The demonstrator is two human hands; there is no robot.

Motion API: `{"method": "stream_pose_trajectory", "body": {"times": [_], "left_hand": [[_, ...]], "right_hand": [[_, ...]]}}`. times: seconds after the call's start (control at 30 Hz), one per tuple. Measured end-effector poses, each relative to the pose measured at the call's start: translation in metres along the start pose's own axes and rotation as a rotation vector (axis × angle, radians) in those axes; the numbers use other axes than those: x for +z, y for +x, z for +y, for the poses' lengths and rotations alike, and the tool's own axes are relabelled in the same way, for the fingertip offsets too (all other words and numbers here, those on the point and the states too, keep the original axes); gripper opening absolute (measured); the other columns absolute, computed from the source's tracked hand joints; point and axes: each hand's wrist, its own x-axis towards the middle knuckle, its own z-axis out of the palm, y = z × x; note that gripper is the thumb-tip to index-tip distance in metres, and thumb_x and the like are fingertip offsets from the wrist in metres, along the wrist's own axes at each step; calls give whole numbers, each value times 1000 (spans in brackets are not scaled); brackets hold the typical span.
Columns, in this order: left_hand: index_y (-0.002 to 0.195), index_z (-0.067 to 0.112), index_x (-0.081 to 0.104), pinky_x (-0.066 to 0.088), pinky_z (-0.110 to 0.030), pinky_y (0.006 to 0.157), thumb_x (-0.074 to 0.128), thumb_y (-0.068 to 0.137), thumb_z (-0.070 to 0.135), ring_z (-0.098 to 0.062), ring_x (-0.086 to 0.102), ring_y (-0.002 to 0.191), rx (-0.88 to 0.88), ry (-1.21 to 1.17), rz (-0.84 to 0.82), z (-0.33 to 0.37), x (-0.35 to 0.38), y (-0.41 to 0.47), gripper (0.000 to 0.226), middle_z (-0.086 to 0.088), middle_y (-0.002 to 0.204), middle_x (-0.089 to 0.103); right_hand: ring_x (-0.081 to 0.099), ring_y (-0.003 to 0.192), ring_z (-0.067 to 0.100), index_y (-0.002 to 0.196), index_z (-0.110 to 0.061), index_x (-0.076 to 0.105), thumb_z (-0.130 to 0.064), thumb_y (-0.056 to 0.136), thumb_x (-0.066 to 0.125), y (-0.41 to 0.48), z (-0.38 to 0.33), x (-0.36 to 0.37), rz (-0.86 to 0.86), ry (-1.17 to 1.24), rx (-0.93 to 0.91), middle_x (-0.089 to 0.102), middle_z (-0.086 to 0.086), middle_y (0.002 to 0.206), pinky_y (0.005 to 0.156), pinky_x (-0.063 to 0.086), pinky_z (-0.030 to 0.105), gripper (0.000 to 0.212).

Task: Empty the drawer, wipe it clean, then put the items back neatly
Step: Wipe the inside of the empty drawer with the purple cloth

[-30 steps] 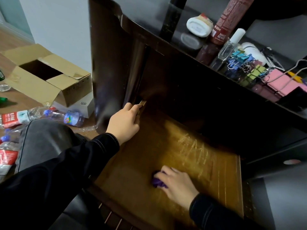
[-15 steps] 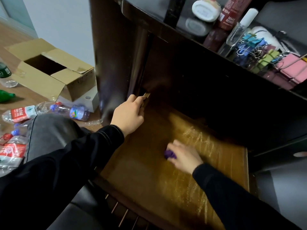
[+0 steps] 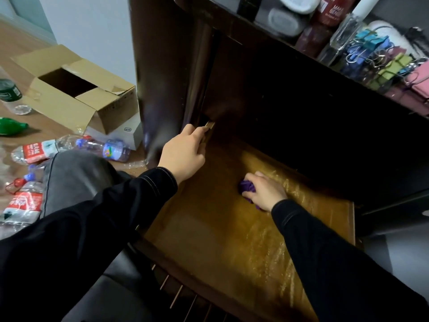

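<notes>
The dark bench [image 3: 162, 66] is carrying a red bottle [image 3: 329, 10], a clear spray bottle [image 3: 346, 26] and heaped coloured binder clips [image 3: 376, 54] on its top. Under the bench top, the drawer [image 3: 209, 217] is holding a purple cloth [image 3: 247, 188] — left of the bench, the floor [image 3: 21, 49] is bearing an open cardboard box [image 3: 76, 101] and crushed plastic bottles [image 3: 69, 147].

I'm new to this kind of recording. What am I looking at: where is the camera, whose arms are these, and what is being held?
There is no machine here. A person wears one wide-angle camera on the head, so you look down along their own arms. The left hand grips the left side of the pulled-out drawer. The right hand holds a bunched purple cloth against the drawer's bare wooden bottom, which shows shiny streaks. On the dark desk above stand a red bottle and coloured binder clips. On the floor at left lie a cardboard box and plastic bottles.
</notes>
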Motion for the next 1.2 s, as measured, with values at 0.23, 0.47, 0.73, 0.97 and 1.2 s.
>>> {"method": "stream_pose_trajectory", "body": {"times": [0.23,0.47,0.73,0.97,1.2], "left_hand": [[146,21,45,54,-45,79,47,98,22,-30,62,96,0,-5,-10,3,-4,-2,48,-3,118,53],[147,21,43,53,-43,77,47,99,21,-29,61,93,-1,-13,-6,1,-3,-3,49,-3,115,52],[144,21,46,54,-43,78,49,97,21,-31,62,95,3,-9,-2,0,-1,0,47,-2,116,53],[146,21,46,54,-44,78,48,98,21,-30,62,94,6,-19,-1,1,-3,-2,48,-4,114,53],[146,22,46,54,-43,73,49,99,22,-31,62,89,16,-9,28,1,-1,-3,47,-4,111,53]], "right_hand": [[56,73,10,113,-32,46,-33,91,71,-94,-34,18,-176,-18,-307,46,-8,107,62,50,24,33],[56,85,10,117,-32,48,-32,92,69,-120,-29,18,-288,17,-474,48,-8,113,72,52,22,33],[62,92,22,122,-29,51,-40,96,64,-18,2,-5,-66,-33,-61,52,-5,115,67,45,28,32],[57,79,17,110,-30,45,-28,91,70,-119,-46,13,-321,-10,-389,46,-5,108,67,53,33,32],[56,92,13,117,-36,52,-35,90,71,-103,-36,8,-345,99,-345,49,-10,110,80,49,28,34]]}}
